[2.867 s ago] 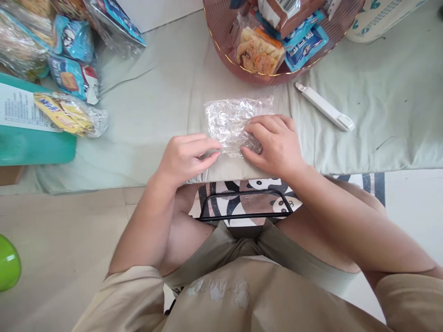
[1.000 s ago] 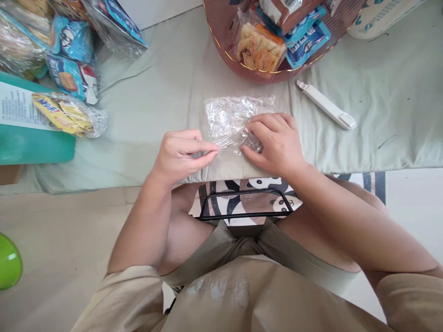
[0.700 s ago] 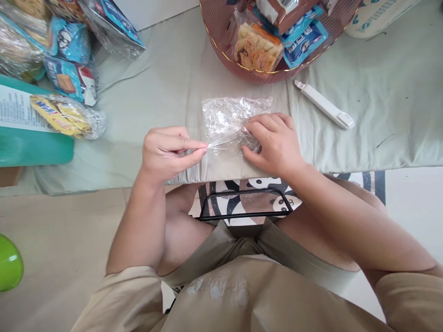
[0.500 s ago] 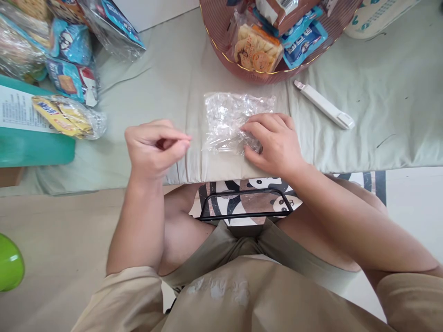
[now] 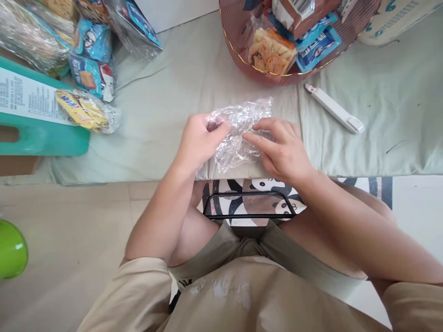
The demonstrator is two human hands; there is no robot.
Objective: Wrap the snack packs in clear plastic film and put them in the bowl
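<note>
A crinkled clear plastic bag point(image 5: 238, 138) lies near the front edge of the cloth-covered table. My left hand point(image 5: 204, 138) has the bag's left side between thumb and curled fingers; part of the film stands up over those fingers. On the bag's right side rests my right hand point(image 5: 282, 147), fingers apart and bent, its index fingertip touching the film. Whatever may be inside the bag cannot be made out, as the film glares.
A pink ribbed bowl point(image 5: 231, 64) with packaged snacks stands at the back. Right of it lies a white pen-shaped tool point(image 5: 335, 108). On the left, a yellow snack packet point(image 5: 85, 110) lies on a teal box point(image 5: 65, 140), near several blue snack packs point(image 5: 90, 76).
My left hand has moved right and taken hold of the bag's left side. The bag has turned and bunched a little. My right hand stays over its right side.
</note>
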